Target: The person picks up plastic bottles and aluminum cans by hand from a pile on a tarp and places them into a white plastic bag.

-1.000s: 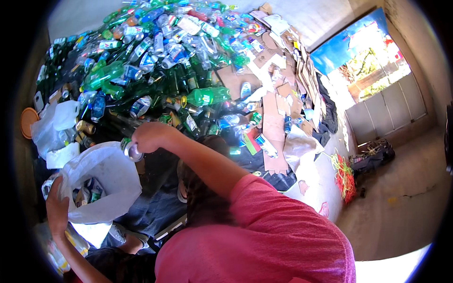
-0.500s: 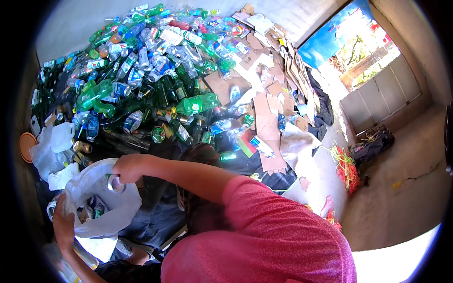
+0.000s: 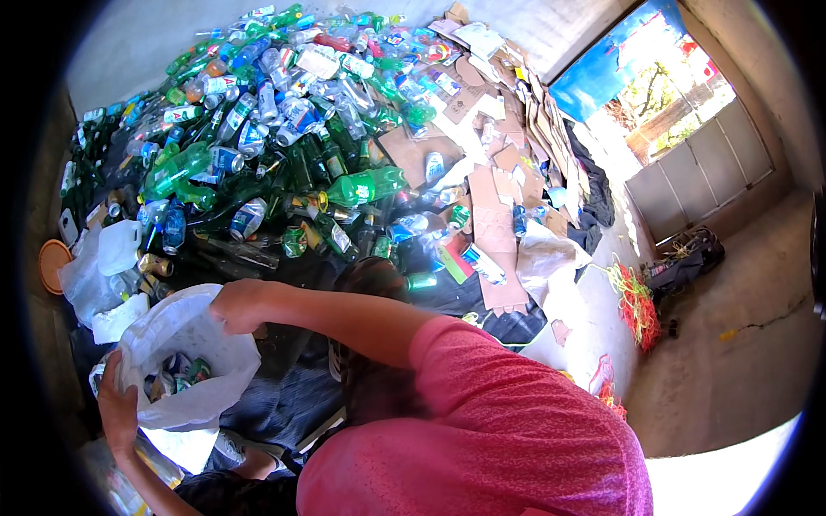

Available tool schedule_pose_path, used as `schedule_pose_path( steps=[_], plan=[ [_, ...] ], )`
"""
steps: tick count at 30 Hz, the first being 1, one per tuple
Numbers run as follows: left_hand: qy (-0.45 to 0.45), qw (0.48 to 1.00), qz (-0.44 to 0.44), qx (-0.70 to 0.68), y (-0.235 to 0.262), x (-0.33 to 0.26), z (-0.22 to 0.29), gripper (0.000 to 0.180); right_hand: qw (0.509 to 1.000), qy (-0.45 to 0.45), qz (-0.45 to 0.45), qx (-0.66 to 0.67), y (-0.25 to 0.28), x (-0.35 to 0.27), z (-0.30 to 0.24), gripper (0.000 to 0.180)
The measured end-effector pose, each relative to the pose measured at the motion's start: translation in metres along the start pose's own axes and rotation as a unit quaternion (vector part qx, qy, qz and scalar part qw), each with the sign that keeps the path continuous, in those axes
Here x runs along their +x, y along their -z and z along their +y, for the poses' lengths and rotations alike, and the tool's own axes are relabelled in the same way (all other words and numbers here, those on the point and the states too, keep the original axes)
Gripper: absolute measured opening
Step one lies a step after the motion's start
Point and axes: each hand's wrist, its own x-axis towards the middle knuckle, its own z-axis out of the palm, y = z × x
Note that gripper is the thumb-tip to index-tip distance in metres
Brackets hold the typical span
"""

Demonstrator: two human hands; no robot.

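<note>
A white sack (image 3: 225, 400) stands on the dark ground sheet in front of me, its mouth facing up. My left hand (image 3: 117, 402) grips the sack's left rim, fingers curled over the edge. Above the far right part of the mouth is my right hand (image 3: 238, 308), its fingers loosely bent downward and apart, with no can showing in them. Inside the sack lie several crushed drink cans (image 3: 179, 371), some silver and blue, one green. The sack's wall hides its lower contents.
A big heap of plastic and glass bottles (image 3: 284, 163) and cans spreads against the back wall. Flattened cardboard (image 3: 495, 232) lies to its right. A white jug (image 3: 119, 247) and an orange lid (image 3: 55, 265) are at the left. Red and yellow netting (image 3: 632, 301) lies near the doorway.
The silver can that my right hand held over the sack has left it, and a green can now shows among those inside. My left hand stays on the rim.
</note>
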Motion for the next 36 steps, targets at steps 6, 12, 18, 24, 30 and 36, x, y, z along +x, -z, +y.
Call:
schedule_pose_path(
  steps=[6,12,18,24,30,36],
  plan=[
    [-0.004,1.000,-0.001,0.018,0.001,-0.003,0.007,0.066,0.999,0.034,-0.020,-0.036,0.003,-0.001,0.001,0.027],
    [-0.004,1.000,-0.006,0.019,0.001,-0.002,0.013,0.066,0.998,0.038,-0.020,-0.043,0.004,-0.007,0.006,0.026],
    [0.015,1.000,-0.009,0.015,0.000,-0.001,0.019,0.066,0.996,-0.018,-0.043,-0.074,0.000,-0.009,0.009,0.025],
    [0.001,1.000,-0.010,0.016,-0.002,0.001,0.015,0.065,0.995,-0.024,-0.060,-0.081,0.005,-0.013,0.006,0.026],
    [0.003,1.000,-0.015,0.026,-0.002,0.001,0.020,0.065,0.994,-0.042,-0.071,-0.076,0.006,-0.011,0.002,0.026],
    [-0.003,1.000,0.000,0.029,-0.002,-0.002,0.022,0.065,0.994,-0.029,-0.073,-0.082,0.005,-0.010,0.004,0.027]
  ],
)
